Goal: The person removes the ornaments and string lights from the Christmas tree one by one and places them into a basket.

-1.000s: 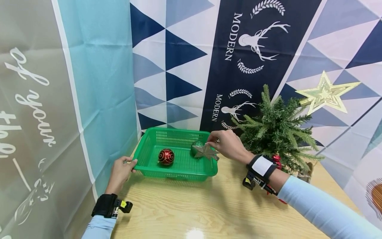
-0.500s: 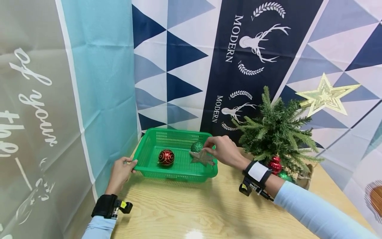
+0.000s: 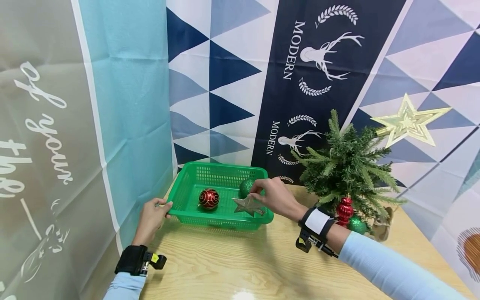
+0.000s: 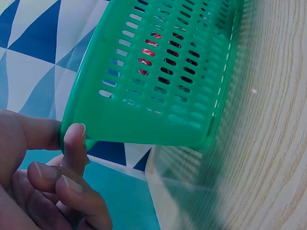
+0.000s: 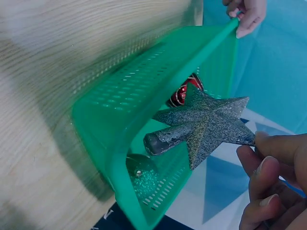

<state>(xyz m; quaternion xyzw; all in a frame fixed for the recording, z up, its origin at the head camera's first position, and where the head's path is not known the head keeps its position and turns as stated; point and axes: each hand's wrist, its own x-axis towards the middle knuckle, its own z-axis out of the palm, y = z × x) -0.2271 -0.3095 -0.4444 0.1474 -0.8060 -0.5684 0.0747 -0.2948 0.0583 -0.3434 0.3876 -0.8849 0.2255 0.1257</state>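
Observation:
A green plastic basket (image 3: 221, 223) stands on the wooden table. My left hand (image 3: 151, 216) pinches its left rim; the left wrist view shows thumb and finger on either side of the rim (image 4: 72, 110). My right hand (image 3: 275, 196) pinches one point of a glittery silver-grey star tree topper (image 5: 211, 120), held over the basket's right part. In the right wrist view, the star's hollow stem faces the basket. Inside lie a red ball ornament (image 3: 208, 198) with gold swirls and a green glitter ball (image 3: 245, 187), partly behind the right hand.
On the right stands a small artificial Christmas tree (image 3: 348, 162) with a gold star (image 3: 408, 120) at its top. A red ornament (image 3: 345, 208) and a green ball (image 3: 357, 225) hang low on it. Patterned cloth (image 3: 225, 83) rises behind the basket.
My right hand has moved left and slightly down with the star, further over the basket. More of the tree's low ornaments shows now. The left hand has stayed on the rim.

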